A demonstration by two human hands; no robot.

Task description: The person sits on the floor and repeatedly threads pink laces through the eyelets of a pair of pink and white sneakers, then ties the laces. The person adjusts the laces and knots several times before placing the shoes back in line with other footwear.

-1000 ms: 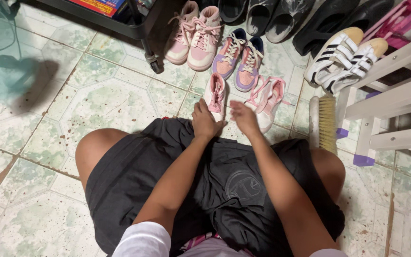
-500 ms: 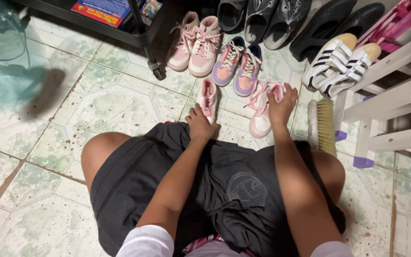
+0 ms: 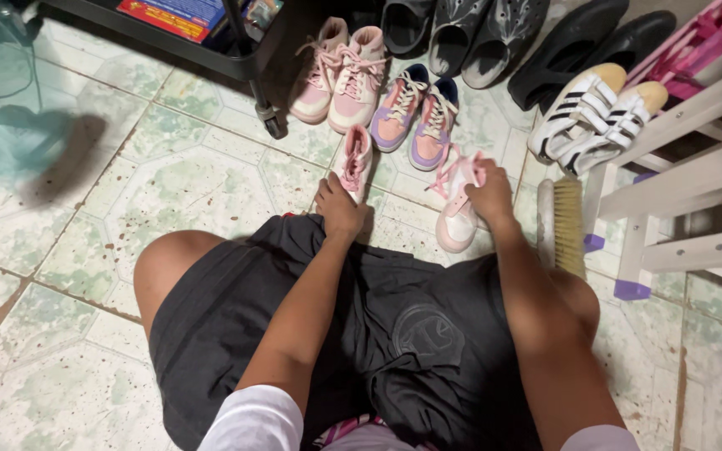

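Note:
I sit on a tiled floor in dark shorts, with two small pink-and-white sneakers in front of my knees. My left hand (image 3: 338,209) rests closed on the heel of the left pink sneaker (image 3: 353,163). My right hand (image 3: 490,195) grips the side of the right pink sneaker (image 3: 455,219), near its loose pink laces. Both sneakers stand on the floor with their toes pointing toward me.
Rows of shoes lie beyond: pale pink high-tops (image 3: 340,68), purple-pink sneakers (image 3: 419,108), white striped sneakers (image 3: 595,113), dark slip-ons (image 3: 461,38). A scrub brush (image 3: 563,224) lies at my right knee. A white stool (image 3: 687,175) stands right, a black wheeled cart (image 3: 244,50) far left.
My right hand reached out to the right sneaker, then pulled back toward me while gripping its side. My left hand stayed on the left sneaker's heel.

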